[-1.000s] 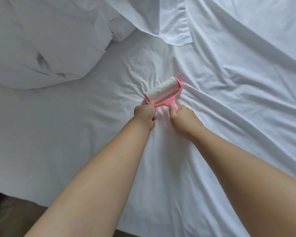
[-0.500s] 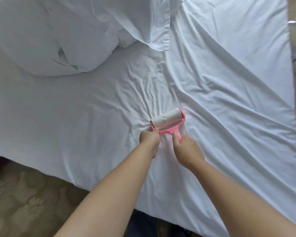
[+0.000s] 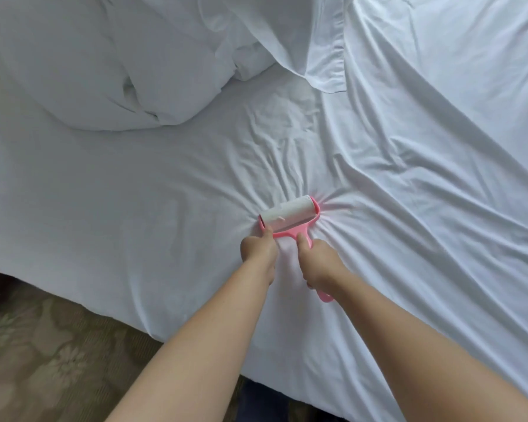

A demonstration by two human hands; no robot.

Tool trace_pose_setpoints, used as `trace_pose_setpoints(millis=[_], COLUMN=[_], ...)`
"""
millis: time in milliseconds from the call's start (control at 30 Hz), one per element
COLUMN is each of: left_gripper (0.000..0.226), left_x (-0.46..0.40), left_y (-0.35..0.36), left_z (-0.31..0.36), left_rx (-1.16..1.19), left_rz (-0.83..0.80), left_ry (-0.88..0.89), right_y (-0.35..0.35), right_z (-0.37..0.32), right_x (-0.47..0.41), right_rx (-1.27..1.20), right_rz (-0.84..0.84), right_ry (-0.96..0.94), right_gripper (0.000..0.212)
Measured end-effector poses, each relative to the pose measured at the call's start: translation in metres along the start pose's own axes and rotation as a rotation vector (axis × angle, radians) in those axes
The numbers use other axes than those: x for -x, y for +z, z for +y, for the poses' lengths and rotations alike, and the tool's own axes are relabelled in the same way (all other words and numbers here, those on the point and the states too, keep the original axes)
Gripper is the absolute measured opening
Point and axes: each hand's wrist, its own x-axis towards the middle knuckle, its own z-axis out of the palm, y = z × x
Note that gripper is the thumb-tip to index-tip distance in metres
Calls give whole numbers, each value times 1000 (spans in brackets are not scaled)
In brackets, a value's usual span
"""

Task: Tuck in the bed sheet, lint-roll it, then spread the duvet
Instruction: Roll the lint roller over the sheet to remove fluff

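A pink lint roller (image 3: 290, 216) with a white sticky roll lies on the wrinkled white bed sheet (image 3: 409, 208), which bunches in creases around it. My right hand (image 3: 317, 263) grips the roller's pink handle, thumb along the top; the handle's end sticks out below the wrist. My left hand (image 3: 258, 251) is curled beside it, with the thumb on the left end of the roller's frame. The white duvet (image 3: 104, 71) is heaped at the far left of the bed, one flap hanging toward the middle.
The near edge of the bed runs diagonally from the left to the bottom middle. Below it is patterned brown carpet (image 3: 43, 360). A long fold of sheet crosses the right side of the bed.
Both hands drew the roller toward me across the sheet, away from the duvet flap, then slightly left. The grip on the roller is unchanged.
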Motion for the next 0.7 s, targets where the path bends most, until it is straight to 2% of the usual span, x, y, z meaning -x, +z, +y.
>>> trace_pose_setpoints(millis=[167, 333, 533, 700], left_gripper=[48, 52, 51, 48], left_x=[-31, -71, -104, -114], left_y=[-4, -10, -11, -12], left_z=[27, 68, 101, 114], left_rx=[-7, -27, -23, -35], left_rz=[-17, -3, -36, -41], left_ry=[29, 99, 84, 59], right_y=[3, -1, 1, 3], right_z=[-30, -77, -106, -119], right_x=[-27, -55, -85, -104], right_rx=[36, 57, 36, 49], right_rz=[37, 54, 71, 101], right_ry=[-25, -71, -74, -51], right_gripper=[56, 53, 42, 52])
